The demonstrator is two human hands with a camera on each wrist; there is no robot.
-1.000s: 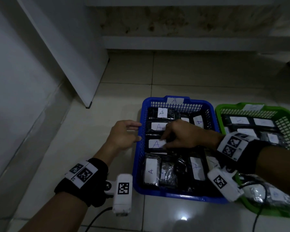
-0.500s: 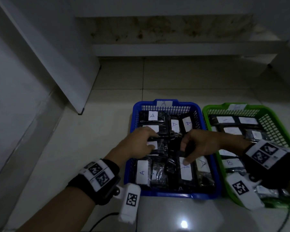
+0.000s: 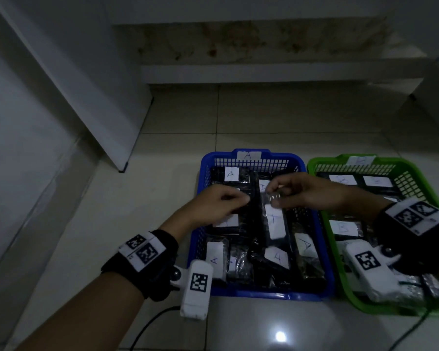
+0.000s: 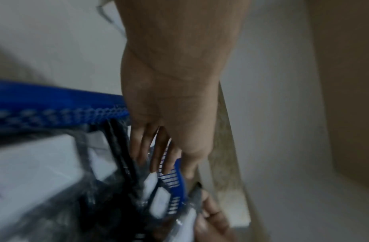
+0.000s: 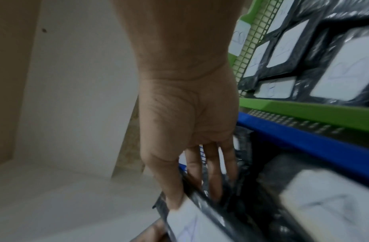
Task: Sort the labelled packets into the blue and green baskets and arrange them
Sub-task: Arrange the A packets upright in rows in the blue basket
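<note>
The blue basket (image 3: 264,296) holds several black packets with white "A" labels. To its right, the green basket (image 3: 390,160) holds "B" packets. My left hand (image 3: 221,206) reaches over the blue basket's left wall. In the left wrist view its fingers (image 4: 156,150) lie straight against the packets near the basket's back corner. My right hand (image 3: 302,193) is over the blue basket's back middle and pinches the far end of an A packet (image 3: 275,221). The right wrist view shows thumb and fingers clamped on that packet (image 5: 192,224), lifted at that end.
A white panel (image 3: 107,102) leans on the left, and a low step (image 3: 264,74) runs along the back. Tiled floor (image 3: 150,188) lies left of the baskets and in front of them. A black cable (image 3: 147,330) trails over the floor near me.
My left hand moved from outside the blue basket's left wall onto the packets inside. My right hand shifted toward the back middle and took hold of an A packet's end.
</note>
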